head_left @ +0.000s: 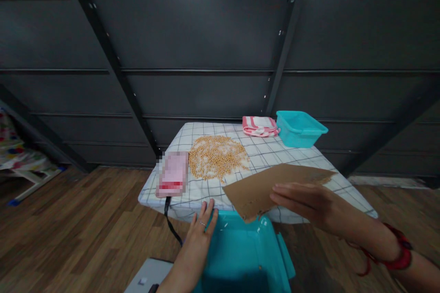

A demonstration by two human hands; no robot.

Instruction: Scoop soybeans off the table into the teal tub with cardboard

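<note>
My right hand (pixel 304 199) grips a flat piece of brown cardboard (pixel 254 190), tilted over the front right part of the table. Its thumb is hidden. One torn corner of the cardboard hangs above a large teal bin (pixel 240 247) below the table's front edge. My left hand (pixel 202 231) rests at the bin's left rim, fingers stretched out and apart, their tips near the tablecloth edge. Yellow beans (pixel 218 155), which look like soybeans, lie in a wide patch mixed with white grains or powder on the checked tablecloth (pixel 206 129).
A pink, partly blurred object (pixel 175 169) lies left of the beans, with a black strap (pixel 168 215) hanging down. A folded pink-striped cloth (pixel 259 126) and a small teal basin (pixel 300 130) stand at the back right. A grey box-like thing (pixel 147 274) sits at lower left. Dark panels (pixel 206 32) close off the back.
</note>
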